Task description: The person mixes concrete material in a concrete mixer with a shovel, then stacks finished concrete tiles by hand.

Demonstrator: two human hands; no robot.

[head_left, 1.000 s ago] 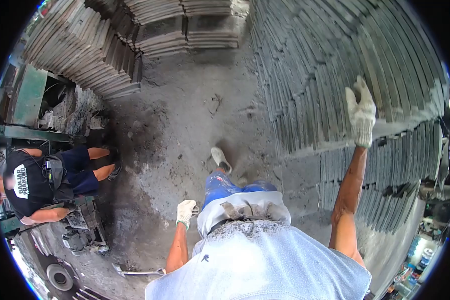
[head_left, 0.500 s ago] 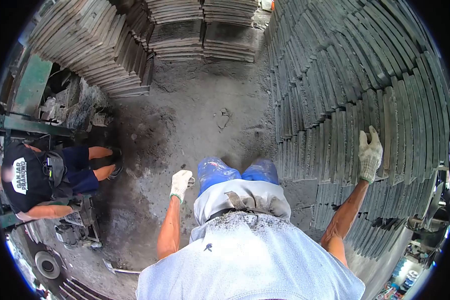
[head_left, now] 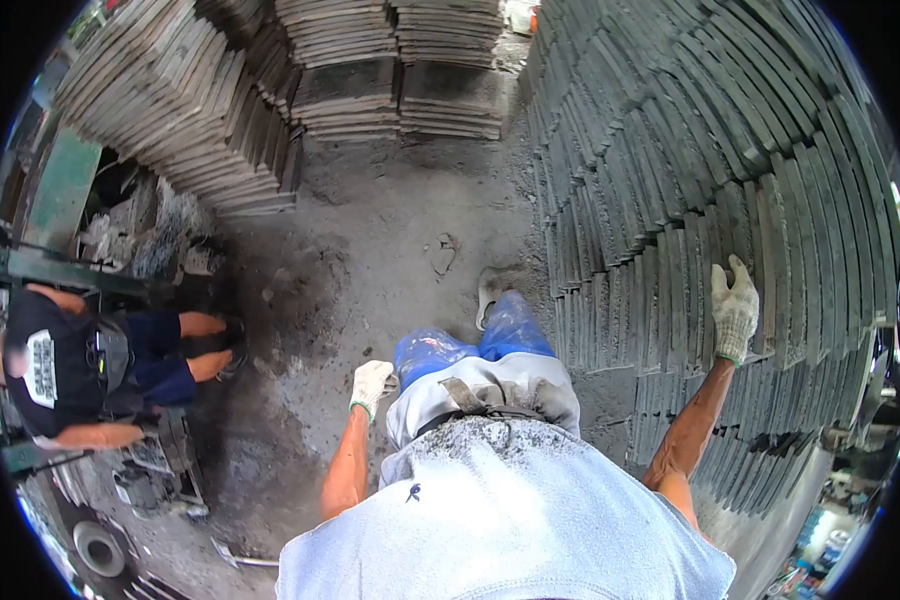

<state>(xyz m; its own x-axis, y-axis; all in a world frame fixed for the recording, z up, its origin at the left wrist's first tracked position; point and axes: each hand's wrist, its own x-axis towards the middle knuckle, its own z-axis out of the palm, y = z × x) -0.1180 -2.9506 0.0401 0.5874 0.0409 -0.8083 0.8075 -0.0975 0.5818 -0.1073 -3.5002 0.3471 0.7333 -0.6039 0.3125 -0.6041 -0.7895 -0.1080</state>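
Note:
In a pale work glove, my right hand (head_left: 735,305) is at the face of a tall stack of grey slabs (head_left: 676,270) on the right. Its thumb and forefinger point up and apart, with nothing between them, and it overlaps the slab edges in this view. My left hand (head_left: 372,385), gloved too, hangs beside my left thigh, its fingers curled in and nothing showing in them. The slabs stand on edge in stacked rows, thin and rough-sided.
A grey, dusty floor (head_left: 370,230) runs ahead between the stacks. Brownish boards or slabs (head_left: 180,100) are piled at left, with flat piles (head_left: 450,95) at the back. A person (head_left: 60,370) in dark clothes sits at left beside green machinery (head_left: 65,190).
I have stepped forward: my right foot now shows in front. My left hand has shifted slightly right and down. My right hand stays by the slabs with little change.

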